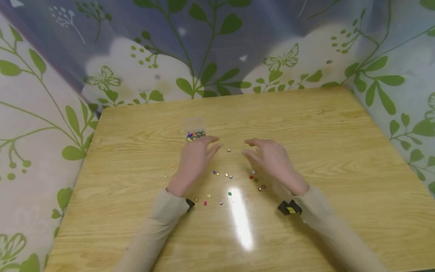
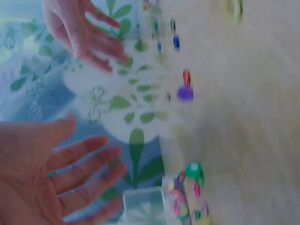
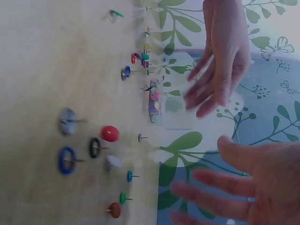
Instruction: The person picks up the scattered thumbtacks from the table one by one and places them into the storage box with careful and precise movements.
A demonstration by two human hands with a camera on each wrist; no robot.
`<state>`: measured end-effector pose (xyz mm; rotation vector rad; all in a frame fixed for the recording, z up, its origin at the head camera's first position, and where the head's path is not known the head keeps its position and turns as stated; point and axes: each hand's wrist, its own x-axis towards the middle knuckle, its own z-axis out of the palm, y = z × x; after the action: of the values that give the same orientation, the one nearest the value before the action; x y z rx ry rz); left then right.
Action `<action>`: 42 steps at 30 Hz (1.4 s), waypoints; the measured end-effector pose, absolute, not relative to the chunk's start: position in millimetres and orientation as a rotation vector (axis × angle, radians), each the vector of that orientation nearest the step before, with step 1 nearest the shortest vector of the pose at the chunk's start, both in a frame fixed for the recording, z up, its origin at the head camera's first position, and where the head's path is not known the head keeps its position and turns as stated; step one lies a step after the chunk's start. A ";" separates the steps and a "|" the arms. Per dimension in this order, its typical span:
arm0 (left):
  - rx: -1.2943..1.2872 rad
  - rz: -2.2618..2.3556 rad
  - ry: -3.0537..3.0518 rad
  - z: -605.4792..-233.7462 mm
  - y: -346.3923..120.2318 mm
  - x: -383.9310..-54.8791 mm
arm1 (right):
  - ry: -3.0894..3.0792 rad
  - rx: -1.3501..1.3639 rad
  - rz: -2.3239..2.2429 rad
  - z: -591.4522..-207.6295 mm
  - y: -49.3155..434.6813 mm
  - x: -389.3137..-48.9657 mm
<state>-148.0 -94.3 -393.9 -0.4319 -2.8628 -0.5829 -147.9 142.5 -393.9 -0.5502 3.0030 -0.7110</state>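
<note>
Scattered over the wooden table lie several colourful thumbtacks, among them a purple thumbtack (image 1: 214, 172), a green thumbtack (image 1: 230, 193) and a red thumbtack (image 3: 110, 133). My left hand (image 1: 193, 162) hovers above the table with spread fingers and holds nothing. Just beyond its fingers stands a small clear plastic box (image 1: 195, 123) full of thumbtacks, its front partly hidden by that hand in the head view; its transparent lid (image 2: 145, 204) is raised. Opposite, my right hand (image 1: 276, 162) also hangs in the air, fingers extended, apart from the tacks near its wrist. A silver thumbtack (image 1: 229, 150) lies between both hands.
The light wooden table (image 1: 340, 158) has a bright reflection near its front middle. Around its back and sides hangs a leaf-patterned cloth (image 1: 217, 45). A black strap (image 1: 290, 207) sits on the right wrist. Several tacks lie point up.
</note>
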 end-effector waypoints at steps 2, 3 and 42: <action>-0.390 -0.653 -2.835 -390.9 -102.5 -151.8 | 2.972 -0.576 -0.777 -389.1 139.3 -154.6; -0.360 -0.681 -2.828 -389.9 -107.3 -154.1 | 2.954 -0.581 -0.797 -386.8 137.3 -158.5; -0.004 -1.278 -3.221 -410.5 -186.5 -230.4 | 2.560 -0.499 -0.978 -414.2 23.4 -264.5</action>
<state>-230.4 -186.5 -410.5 -0.0041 -3.2210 -1.2781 -264.5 23.4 -414.2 -0.4988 2.5599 -0.9780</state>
